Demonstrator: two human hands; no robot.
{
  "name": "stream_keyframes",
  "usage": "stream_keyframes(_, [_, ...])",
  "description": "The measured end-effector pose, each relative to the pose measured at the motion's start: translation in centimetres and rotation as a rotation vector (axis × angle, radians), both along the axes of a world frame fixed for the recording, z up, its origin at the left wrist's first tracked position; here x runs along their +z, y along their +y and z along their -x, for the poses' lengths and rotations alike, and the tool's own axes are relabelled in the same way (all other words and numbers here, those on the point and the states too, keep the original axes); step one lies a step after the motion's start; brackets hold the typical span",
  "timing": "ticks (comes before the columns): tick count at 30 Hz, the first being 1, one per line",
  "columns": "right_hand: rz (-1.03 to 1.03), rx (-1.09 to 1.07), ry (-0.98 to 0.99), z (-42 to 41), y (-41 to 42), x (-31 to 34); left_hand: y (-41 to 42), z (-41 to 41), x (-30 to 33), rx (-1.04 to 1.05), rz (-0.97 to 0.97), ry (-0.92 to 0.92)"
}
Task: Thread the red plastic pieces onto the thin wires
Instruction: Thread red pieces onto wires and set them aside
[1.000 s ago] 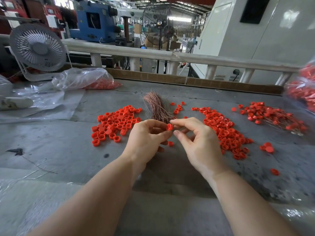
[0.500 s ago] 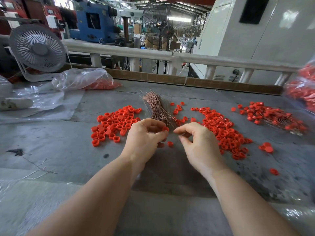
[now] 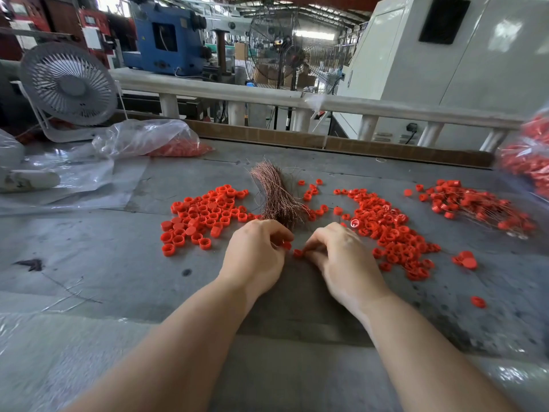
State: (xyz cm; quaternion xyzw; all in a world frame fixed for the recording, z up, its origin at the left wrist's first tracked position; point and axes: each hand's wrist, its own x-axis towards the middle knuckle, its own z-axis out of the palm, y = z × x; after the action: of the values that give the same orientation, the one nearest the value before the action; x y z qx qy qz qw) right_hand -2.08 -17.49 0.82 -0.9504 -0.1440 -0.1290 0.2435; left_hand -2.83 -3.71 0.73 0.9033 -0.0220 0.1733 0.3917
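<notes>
Both hands curl inward over the grey table (image 3: 89, 257), so the fingertips and whatever thin wire may run between them cannot be made out. The left hand (image 3: 255, 254) pinches a small red plastic piece (image 3: 287, 245) at its fingertips; the right hand (image 3: 341, 257) has its fingers curled onto another red piece (image 3: 298, 253) lying just beside the first — whether that one is lifted or only touched on the table is unclear.

The bundle of copper wires (image 3: 276, 197) lies directly behind the hands, its long axis running away from the person and leaning slightly left, the near end hidden behind the left hand's knuckles and the far end fanned out loose. Left of the bundle sits a heap of red caps (image 3: 202, 215); right of it a larger heap of red rings (image 3: 389, 230). Further right of the bundle, red pieces already on wires (image 3: 481, 206) lie tangled, the strands barely visible. A bag of red pieces (image 3: 528, 162) is cut off at the right edge. Far left of the bundle, a clear plastic bag (image 3: 148, 138) blurs its red contents, with a white desk fan (image 3: 69, 87) behind it.
</notes>
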Motion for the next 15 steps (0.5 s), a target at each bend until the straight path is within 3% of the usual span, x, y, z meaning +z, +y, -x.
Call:
stream_keyframes(10, [-0.004, 0.017, 0.002, 0.02, -0.06, -0.01, -0.31, 0.25, 0.10, -0.121, -0.172, 0.010])
stream_keyframes(15, [-0.043, 0.021, 0.027, 0.07, -0.06, 0.21, -0.11, 0.21, 0.11, -0.121, -0.154, 0.012])
